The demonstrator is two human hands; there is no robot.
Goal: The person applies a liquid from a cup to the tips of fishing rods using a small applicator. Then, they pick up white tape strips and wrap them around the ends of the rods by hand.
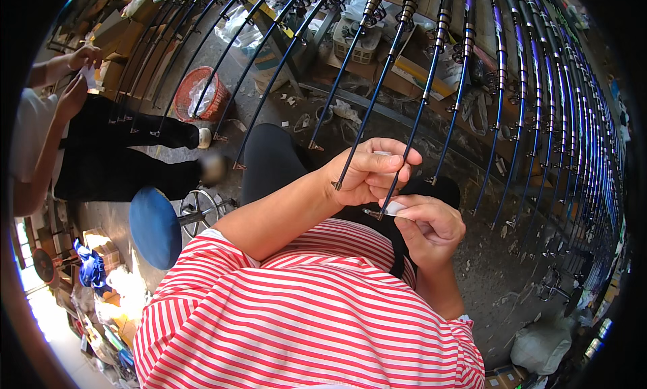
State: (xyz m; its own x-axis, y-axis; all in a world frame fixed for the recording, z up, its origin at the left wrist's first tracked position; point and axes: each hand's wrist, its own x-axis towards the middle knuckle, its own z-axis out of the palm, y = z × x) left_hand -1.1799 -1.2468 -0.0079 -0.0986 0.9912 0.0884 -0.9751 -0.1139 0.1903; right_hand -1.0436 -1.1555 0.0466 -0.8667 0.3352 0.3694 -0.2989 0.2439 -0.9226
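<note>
Several dark blue fishing rods [424,101] hang down in a row, tips towards me. With closed fingers my left hand [367,172] grips one rod a little above its tip; a small pale piece shows by its thumb. Just below, my right hand [431,229] pinches a small white slip [396,208] against that rod, next to the tip guide [372,214]. Another rod's tip [338,184] crosses in front of my left wrist. The far ends of the right fingers are partly hidden behind the slip.
More rods [569,119] crowd the right side. At left a person's hands [79,76] hold a white piece. A blue stool [155,227] and a red basket [202,96] stand on the littered floor. Boxes [424,72] lie beyond the rods; a pale sack [540,345] sits lower right.
</note>
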